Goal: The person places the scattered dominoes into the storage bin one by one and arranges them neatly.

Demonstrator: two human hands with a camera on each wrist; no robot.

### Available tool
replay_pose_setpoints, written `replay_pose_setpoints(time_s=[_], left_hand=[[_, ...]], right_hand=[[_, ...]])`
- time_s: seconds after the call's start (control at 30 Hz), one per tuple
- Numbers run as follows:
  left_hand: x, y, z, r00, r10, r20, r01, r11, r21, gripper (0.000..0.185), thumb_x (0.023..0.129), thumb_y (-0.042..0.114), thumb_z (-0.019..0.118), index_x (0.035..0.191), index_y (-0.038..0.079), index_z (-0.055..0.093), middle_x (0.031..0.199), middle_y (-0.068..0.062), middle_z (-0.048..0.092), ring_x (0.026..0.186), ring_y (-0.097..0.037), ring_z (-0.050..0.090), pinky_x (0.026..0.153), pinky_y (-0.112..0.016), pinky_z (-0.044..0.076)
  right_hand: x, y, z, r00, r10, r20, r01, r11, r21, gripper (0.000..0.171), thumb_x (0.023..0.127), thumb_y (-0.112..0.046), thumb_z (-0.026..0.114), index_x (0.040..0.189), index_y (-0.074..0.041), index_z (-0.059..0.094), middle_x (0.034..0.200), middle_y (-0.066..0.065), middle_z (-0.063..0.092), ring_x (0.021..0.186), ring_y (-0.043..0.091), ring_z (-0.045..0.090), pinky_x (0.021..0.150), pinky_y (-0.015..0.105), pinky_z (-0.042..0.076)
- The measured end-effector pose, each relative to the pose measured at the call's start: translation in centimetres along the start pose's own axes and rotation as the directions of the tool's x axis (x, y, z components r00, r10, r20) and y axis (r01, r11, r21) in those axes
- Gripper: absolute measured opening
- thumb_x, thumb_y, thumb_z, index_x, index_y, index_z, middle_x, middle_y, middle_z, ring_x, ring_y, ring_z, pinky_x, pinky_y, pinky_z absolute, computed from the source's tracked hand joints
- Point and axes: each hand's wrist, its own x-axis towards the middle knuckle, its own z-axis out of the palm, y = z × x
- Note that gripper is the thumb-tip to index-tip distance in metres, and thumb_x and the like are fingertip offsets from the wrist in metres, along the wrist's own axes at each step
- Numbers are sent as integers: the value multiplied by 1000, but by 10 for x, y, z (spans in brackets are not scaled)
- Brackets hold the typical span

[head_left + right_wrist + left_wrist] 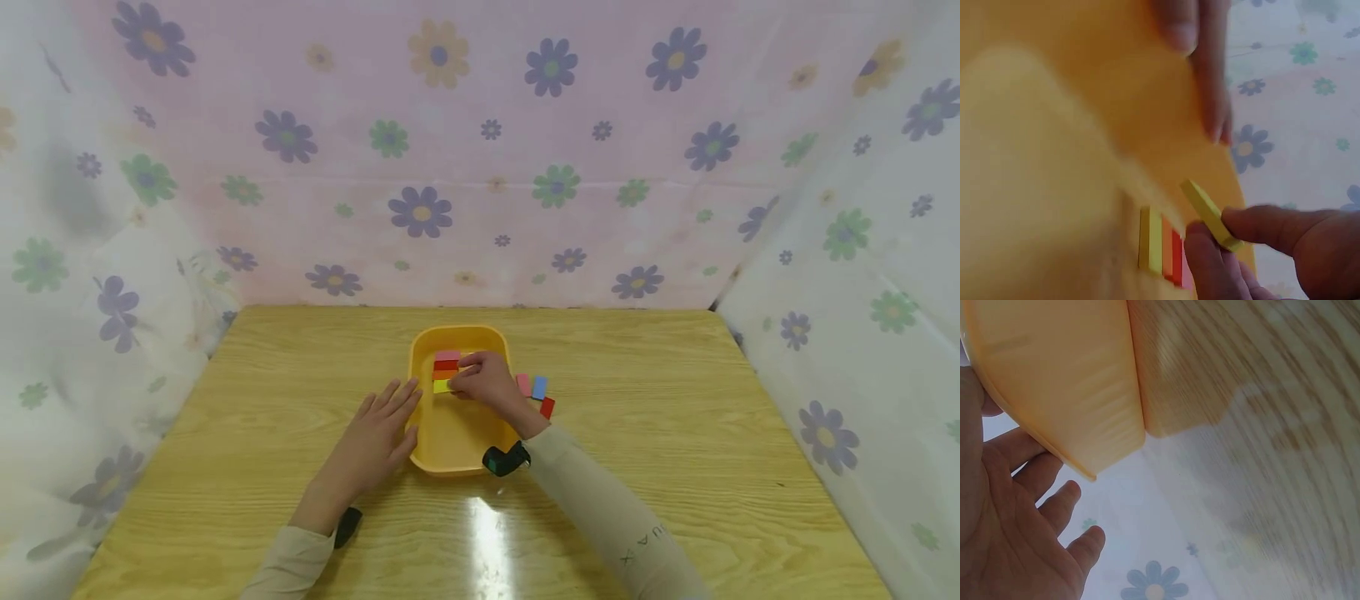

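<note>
over wood table (675, 433), right hand (487, 385) pinches yellow-green block (1210, 215) above tray (450, 442).

My head camera looks forward and down over the table (675, 467) from a little way back. My left wrist camera sits low, tight against the yellow tray (1060, 381) outside; my right wrist camera looks closely into that tray

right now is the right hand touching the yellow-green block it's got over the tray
Touching. The right wrist view shows the right hand pinching the yellow-green block between thumb and finger, raised above the row of blocks in the yellow tray.
</note>
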Motion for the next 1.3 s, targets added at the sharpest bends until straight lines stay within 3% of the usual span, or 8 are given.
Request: replay_pose_setpoints(time_s=[0.1, 0.2, 0.3, 0.43, 0.6, 0.97, 1.13, 1.3], left_hand=[[0, -2, 2, 1000, 1, -4, -1, 1000, 8, 54, 101, 21, 60, 150, 1, 49, 160, -12, 42, 149, -39, 36, 118, -65, 29], [0, -4, 3, 1000, 1, -5, -1, 1000, 13, 55, 101, 22, 60, 150, 1, 48, 160, -11, 42, 149, -39, 35, 118, -65, 29], [1, -4, 4, 1000, -2, -2, 2, 1000, 11, 55, 101, 23, 60, 151, 2, 48, 161, -10, 40, 150, -38, 34, 118, -65, 28], [1, -4, 5, 1000, 1, -1, -1, 1000, 9, 55, 101, 23, 59, 151, 2, 47, 161, -10, 40, 150, -38, 34, 118, -65, 28], [0, -3, 4, 1000, 4, -2, -4, 1000, 10, 55, 102, 24, 58, 151, 2, 47, 161, -10, 40, 149, -38, 35, 118, -64, 28], [0, 0, 1, 1000, -22, 21, 22, 1000, -12, 54, 102, 23, 59, 151, 3, 47, 162, -10, 39, 150, -37, 33, 119, -65, 26], [0, 0, 1, 999, -23, 29, 23, 1000, -16, 55, 102, 24, 58, 152, 3, 46, 162, -10, 39, 151, -37, 33, 120, -65, 25], [0, 0, 1, 999, -17, 29, 18, 1000, -25, 55, 102, 23, 58, 152, 2, 46, 162, -11, 39, 151, -38, 33, 120, -65, 25]], right_hand=[[5, -2, 4, 999, 34, -24, -37, 988, -148, 57, 84, -5, 78, 134, 12, 54, 103, 22, 75, 89, 33, 75, 85, 40, 62], [9, -2, 7, 996, 61, -68, -80, 945, -317, 69, 81, -12, 82, 137, 12, 51, 113, 22, 71, 88, 28, 69, 88, 36, 59], [11, 1, 6, 993, 82, -90, -111, 908, -403, 71, 77, -16, 86, 131, 13, 50, 114, 23, 63, 86, 26, 58, 82, 33, 54], [15, 6, 2, 986, 146, -82, -166, 919, -358, 71, 76, -13, 86, 127, 11, 43, 99, 18, 56, 79, 25, 59, 72, 27, 49], [21, 11, 0, 974, 214, -77, -227, 937, -267, 85, 79, -8, 85, 139, 9, 28, 96, 16, 58, 68, 22, 70, 70, 24, 59], [20, 10, 3, 980, 188, -69, -198, 961, -195, 101, 80, -5, 84, 148, 11, 10, 76, 13, 67, 61, 24, 71, 64, 31, 62], [20, 12, 2, 982, 178, -56, -186, 962, -201, 102, 81, -8, 84, 149, 10, 10, 73, 12, 68, 58, 21, 69, 63, 30, 62], [22, 15, 0, 986, 167, -24, -168, 964, -205, 91, 81, -8, 84, 148, 12, 24, 75, 13, 69, 58, 18, 68, 63, 29, 62]])
